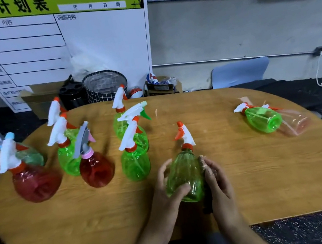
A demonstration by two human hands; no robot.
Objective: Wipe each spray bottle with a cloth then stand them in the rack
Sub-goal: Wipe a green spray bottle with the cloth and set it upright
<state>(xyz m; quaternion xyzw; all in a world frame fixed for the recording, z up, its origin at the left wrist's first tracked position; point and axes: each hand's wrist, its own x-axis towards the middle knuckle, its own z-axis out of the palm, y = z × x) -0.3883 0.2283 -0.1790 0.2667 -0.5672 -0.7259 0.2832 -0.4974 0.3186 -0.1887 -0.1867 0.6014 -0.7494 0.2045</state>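
2 bottles flat (right side), table

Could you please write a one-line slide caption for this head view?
Left hand steadies a green bottle while the right hand wipes it with a cloth.
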